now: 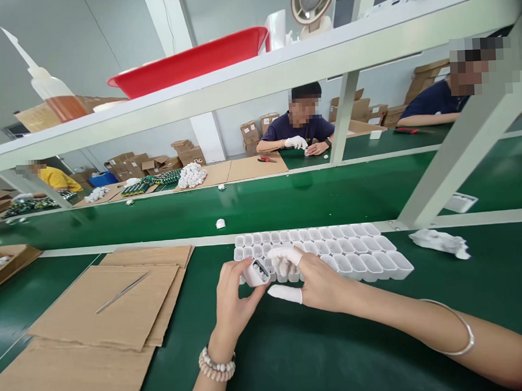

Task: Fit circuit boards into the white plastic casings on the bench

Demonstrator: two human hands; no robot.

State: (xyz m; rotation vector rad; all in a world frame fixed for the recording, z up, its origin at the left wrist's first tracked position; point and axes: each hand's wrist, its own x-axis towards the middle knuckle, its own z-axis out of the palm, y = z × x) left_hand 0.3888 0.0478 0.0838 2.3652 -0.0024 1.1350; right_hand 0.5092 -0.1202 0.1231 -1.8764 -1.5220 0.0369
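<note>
My left hand (pixel 232 303) grips a small white plastic housing (pixel 252 275) between thumb and fingers. Dark parts show in the housing's end, which faces right. Just to the right of it is my right hand (pixel 319 276), with white finger cots on its fingertips. Its thumb is held apart from the fingers, and I see nothing between them. Behind both hands stand rows of open white plastic shells (pixel 379 264), packed side by side on the green table. My right hand covers some of these shells.
Cardboard sheets (pixel 105 306) lie at left with metal tweezers (pixel 122 292) on top. A crumpled white cloth or glove (pixel 440 243) is at right. Beyond runs a green conveyor belt (pixel 261 204) with small white parts. A shelf above holds a red tray (pixel 190 60). Other people sit opposite.
</note>
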